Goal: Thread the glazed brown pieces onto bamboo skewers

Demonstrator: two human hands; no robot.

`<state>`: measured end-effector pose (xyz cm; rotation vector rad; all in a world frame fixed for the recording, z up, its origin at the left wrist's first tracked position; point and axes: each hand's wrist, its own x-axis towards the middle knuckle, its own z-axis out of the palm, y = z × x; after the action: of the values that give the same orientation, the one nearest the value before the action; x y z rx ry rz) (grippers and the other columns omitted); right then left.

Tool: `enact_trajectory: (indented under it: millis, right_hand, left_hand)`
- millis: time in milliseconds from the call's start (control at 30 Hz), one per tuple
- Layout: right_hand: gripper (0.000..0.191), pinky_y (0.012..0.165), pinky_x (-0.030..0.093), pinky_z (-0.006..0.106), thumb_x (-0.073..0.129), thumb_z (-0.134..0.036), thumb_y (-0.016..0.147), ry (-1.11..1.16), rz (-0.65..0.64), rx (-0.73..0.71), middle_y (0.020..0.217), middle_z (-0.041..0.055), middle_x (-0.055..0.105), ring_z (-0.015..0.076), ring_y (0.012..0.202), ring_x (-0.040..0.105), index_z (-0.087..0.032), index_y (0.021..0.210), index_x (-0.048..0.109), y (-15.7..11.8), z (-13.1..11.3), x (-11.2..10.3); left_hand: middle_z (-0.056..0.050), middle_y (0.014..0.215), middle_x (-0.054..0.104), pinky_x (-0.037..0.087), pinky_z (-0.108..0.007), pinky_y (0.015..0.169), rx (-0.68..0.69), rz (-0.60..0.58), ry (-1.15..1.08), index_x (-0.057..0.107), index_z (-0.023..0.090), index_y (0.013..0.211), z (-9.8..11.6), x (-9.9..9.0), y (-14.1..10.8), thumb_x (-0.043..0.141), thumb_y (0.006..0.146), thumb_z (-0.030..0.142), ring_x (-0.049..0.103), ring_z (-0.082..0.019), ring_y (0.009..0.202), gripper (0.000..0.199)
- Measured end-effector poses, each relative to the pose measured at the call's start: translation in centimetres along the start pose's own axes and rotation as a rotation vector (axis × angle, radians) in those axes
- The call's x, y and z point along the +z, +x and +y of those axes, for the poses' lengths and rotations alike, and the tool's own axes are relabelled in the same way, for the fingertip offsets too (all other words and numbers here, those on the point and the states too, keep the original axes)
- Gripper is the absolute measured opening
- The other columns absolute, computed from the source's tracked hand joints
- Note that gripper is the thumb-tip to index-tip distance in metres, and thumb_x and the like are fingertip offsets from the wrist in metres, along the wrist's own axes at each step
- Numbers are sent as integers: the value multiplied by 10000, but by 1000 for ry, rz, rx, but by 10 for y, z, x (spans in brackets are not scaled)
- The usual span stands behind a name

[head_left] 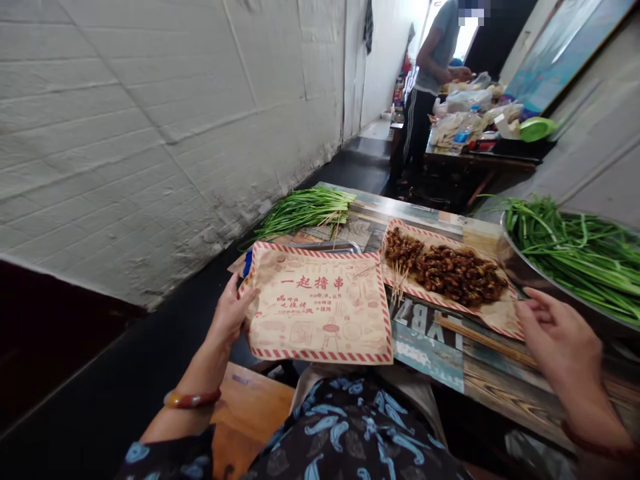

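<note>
The left hand (231, 313) grips the edge of a printed paper wrapper (320, 307), and its fingers are partly hidden behind the paper. To the right of this wrapper, the right hand (560, 340) stays half open and holds nothing, just beside a steel basin (520, 273) of green chives (575, 257); I cannot tell if they touch.

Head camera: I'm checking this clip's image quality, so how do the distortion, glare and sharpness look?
Head view: wide-angle distortion tilts and bows the painted brick wall; in the same view, the bright opening at the far end is blown out by glare, while the printed paper sheet stays sharp, with no obvious motion blur.
</note>
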<state>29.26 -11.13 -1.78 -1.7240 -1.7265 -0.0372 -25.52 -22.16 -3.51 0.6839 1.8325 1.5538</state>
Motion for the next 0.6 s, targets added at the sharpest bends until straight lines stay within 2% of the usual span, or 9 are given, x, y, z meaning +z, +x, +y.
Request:
enact_trajectory:
  millis: [67,133,233,300,400,433,533,600]
  right_hand:
    - [375,707,541,381,501,-474,859,148,-76,-87,929,106,699,234,732,655,-256,1117,664,11,-40,4]
    - [347,708,542,358,491,-434,889,257,-193,-209,964,92,711,215,762,664,-231,1102,674,28,-86,22]
    - [302,873,506,347,431,-326,942,250,-434,-554,1083,71,708,208,972,653,-221,1070,684,58,-157,70]
    - [311,902,482,318,401,-221,951,41,-578,-715,1118,66,700,192,1011,638,-213,1097,675,75,-199,108]
    - [215,863,470,328,515,-160,890,-48,-609,-777,1020,99,704,226,953,634,-190,980,708,92,-249,156]
    - [220,865,459,355,519,-133,877,-74,-585,-779,1050,141,685,252,976,619,-156,1003,699,95,-262,168]
    - [379,931,400,423,489,-79,876,-111,-500,-814,1290,229,551,310,1151,520,-95,1244,581,104,-286,194]
    - [498,999,340,430,437,-55,903,-111,-479,-911,1447,191,429,298,1271,423,-144,1392,454,108,-295,207]
  left_hand:
    - [-188,1401,522,561,-324,831,-17,17,-18,240,192,1519,1,-8,-4,720,725,211,660,-254,1044,928]
    - [-179,1445,480,557,-302,842,-22,30,-32,232,210,1524,0,-19,-10,726,727,224,641,-258,1096,938]
    - [-164,1438,494,561,-255,800,-40,38,-48,257,248,1518,0,-39,-24,755,712,253,654,-249,1075,947]
    - [-154,1391,545,567,-229,733,-54,48,-76,281,277,1508,2,-52,-34,773,696,266,690,-229,980,950]
    - [-143,1312,610,574,-234,669,-89,71,-149,304,302,1495,6,-67,-47,791,672,272,717,-209,841,957]
    - [-139,1280,632,577,-241,660,-104,79,-170,310,304,1492,8,-70,-49,798,660,273,719,-210,815,965]
    - [-123,1215,671,582,-254,647,-132,104,-206,320,317,1487,13,-80,-53,814,633,288,724,-223,795,986]
    - [-113,1219,672,584,-257,648,-140,122,-217,324,334,1484,15,-84,-52,822,622,309,725,-231,808,996]
